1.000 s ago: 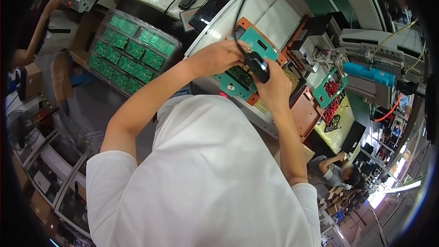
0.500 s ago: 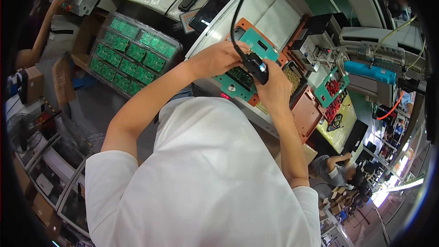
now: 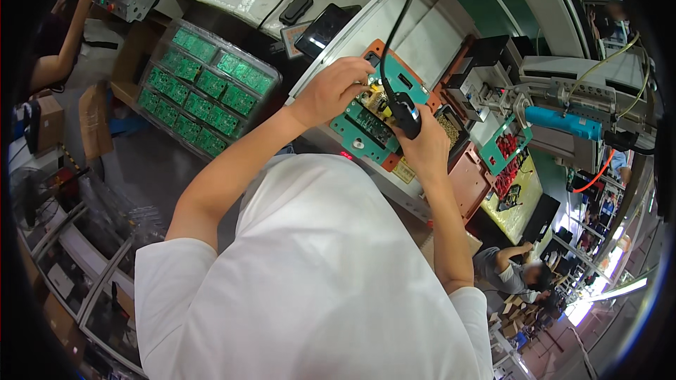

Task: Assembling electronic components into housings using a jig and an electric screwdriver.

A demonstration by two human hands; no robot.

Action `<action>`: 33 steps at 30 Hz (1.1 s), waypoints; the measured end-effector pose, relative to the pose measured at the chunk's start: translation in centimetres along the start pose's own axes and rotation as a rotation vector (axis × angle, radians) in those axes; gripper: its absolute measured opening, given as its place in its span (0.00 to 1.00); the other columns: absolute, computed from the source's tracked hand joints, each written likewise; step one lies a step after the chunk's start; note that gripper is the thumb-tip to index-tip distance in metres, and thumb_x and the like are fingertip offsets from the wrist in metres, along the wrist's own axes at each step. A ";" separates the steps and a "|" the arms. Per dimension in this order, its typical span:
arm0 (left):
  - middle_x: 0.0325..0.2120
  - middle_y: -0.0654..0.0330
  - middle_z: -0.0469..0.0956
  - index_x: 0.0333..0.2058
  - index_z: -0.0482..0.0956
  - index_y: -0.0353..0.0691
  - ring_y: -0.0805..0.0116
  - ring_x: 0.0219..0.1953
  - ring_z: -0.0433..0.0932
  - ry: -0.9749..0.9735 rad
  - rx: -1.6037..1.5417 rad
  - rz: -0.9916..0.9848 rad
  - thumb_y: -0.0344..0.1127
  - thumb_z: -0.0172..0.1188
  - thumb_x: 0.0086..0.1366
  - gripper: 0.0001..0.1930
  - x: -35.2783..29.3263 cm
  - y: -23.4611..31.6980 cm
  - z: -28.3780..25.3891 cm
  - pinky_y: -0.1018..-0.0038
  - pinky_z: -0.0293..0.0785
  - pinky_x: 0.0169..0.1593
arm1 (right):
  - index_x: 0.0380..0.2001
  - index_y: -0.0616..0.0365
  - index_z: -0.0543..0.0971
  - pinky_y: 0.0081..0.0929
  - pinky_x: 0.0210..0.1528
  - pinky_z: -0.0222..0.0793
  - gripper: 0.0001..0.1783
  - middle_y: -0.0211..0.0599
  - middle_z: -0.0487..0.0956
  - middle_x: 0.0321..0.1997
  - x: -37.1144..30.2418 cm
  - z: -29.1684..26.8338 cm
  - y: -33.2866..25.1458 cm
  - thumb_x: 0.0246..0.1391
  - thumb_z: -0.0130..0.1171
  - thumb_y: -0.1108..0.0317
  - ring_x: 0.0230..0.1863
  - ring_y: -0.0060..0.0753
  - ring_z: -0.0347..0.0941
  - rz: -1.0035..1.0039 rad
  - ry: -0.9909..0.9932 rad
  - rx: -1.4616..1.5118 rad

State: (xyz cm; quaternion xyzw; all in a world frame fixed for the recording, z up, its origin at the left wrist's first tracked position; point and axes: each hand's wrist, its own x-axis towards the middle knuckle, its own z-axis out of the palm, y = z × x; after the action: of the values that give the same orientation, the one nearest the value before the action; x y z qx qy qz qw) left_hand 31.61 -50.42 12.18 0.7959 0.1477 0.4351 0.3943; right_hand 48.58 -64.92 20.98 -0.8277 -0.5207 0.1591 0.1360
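The right hand (image 3: 426,144) is wrapped tight around a black corded power screwdriver (image 3: 405,109), fingers closed on its grip, the tool tilted with its cable (image 3: 401,21) running up and away toward the top of the view. Its working end sits over a yellowish circuit board (image 3: 377,102), which lies seated in a teal fixture (image 3: 359,134) backed by an orange plate (image 3: 380,53). That fixture rests on the near edge of the grey conveyor track (image 3: 429,35) that crosses the bench on a slant.

The left hand (image 3: 331,91) comes in from the other side, fingers curled and pressed down on the board's far-left end, just beside the screwdriver tip; whether it pinches anything small there cannot be told.

Off to the left, on the bench's left part, lies a clear tray of green circuit boards (image 3: 204,88), rows of them, well apart from both hands. To the right of the fixture stands a brown box (image 3: 468,179), and beyond it another teal frame (image 3: 510,144) with red parts. Further right, a blue cylinder (image 3: 563,123) hangs on a machine. A second person (image 3: 510,274) sits at lower right; another arm (image 3: 67,35) shows at upper left.
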 end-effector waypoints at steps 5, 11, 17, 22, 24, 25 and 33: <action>0.45 0.53 0.78 0.39 0.74 0.35 0.51 0.51 0.76 0.036 -0.054 -0.081 0.17 0.61 0.55 0.13 0.1 -0.4 0.3 0.63 0.74 0.53 | 0.49 0.53 0.74 0.40 0.41 0.74 0.29 0.44 0.83 0.39 0.3 -0.6 -1.3 0.44 0.74 0.62 0.40 0.50 0.80 -0.035 -0.007 -0.024; 0.46 0.52 0.78 0.40 0.74 0.35 0.52 0.50 0.77 0.073 -0.096 -0.103 0.12 0.57 0.52 0.17 0.0 -0.4 0.4 0.64 0.73 0.53 | 0.47 0.49 0.75 0.40 0.35 0.75 0.25 0.39 0.83 0.36 2.2 0.9 -4.6 0.44 0.72 0.64 0.39 0.45 0.81 -0.201 0.049 -0.196; 0.45 0.52 0.79 0.41 0.73 0.35 0.51 0.49 0.77 0.087 -0.119 -0.097 0.12 0.56 0.51 0.18 0.2 -0.7 0.7 0.64 0.73 0.51 | 0.46 0.50 0.74 0.41 0.33 0.75 0.24 0.38 0.82 0.40 2.7 0.6 -4.5 0.44 0.70 0.68 0.38 0.45 0.81 -0.274 -0.002 -0.187; 0.45 0.52 0.79 0.43 0.73 0.36 0.51 0.49 0.77 0.101 -0.148 -0.173 0.12 0.55 0.51 0.20 -0.3 -1.0 0.6 0.64 0.73 0.51 | 0.45 0.51 0.73 0.41 0.33 0.74 0.23 0.38 0.82 0.40 3.3 1.0 -4.5 0.45 0.70 0.68 0.38 0.47 0.80 -0.268 -0.020 -0.201; 0.46 0.52 0.78 0.45 0.74 0.37 0.50 0.50 0.77 0.099 -0.117 -0.089 0.11 0.55 0.50 0.23 0.0 -0.7 0.7 0.64 0.73 0.53 | 0.45 0.50 0.73 0.42 0.33 0.73 0.23 0.38 0.82 0.37 3.7 0.2 -4.2 0.46 0.70 0.68 0.38 0.48 0.80 -0.269 -0.056 -0.169; 0.46 0.52 0.78 0.45 0.74 0.37 0.50 0.50 0.77 0.106 -0.113 -0.092 0.11 0.55 0.50 0.23 0.2 -0.5 0.8 0.64 0.73 0.53 | 0.45 0.50 0.73 0.42 0.33 0.73 0.23 0.38 0.82 0.37 3.7 0.1 -4.1 0.46 0.70 0.68 0.38 0.48 0.80 -0.277 -0.060 -0.171; 0.41 0.52 0.79 0.42 0.76 0.36 0.48 0.48 0.77 0.072 -0.130 -0.130 0.15 0.60 0.53 0.17 0.9 0.3 0.4 0.61 0.75 0.50 | 0.48 0.51 0.74 0.43 0.39 0.74 0.25 0.45 0.82 0.35 3.2 -1.3 -4.4 0.46 0.71 0.65 0.39 0.52 0.80 -0.154 -0.005 -0.097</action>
State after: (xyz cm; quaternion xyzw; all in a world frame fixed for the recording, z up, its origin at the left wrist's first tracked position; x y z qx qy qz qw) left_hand 32.45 -50.33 12.79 0.7411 0.1845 0.4458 0.4669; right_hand 46.81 -60.27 23.54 -0.7904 -0.5903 0.1248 0.1061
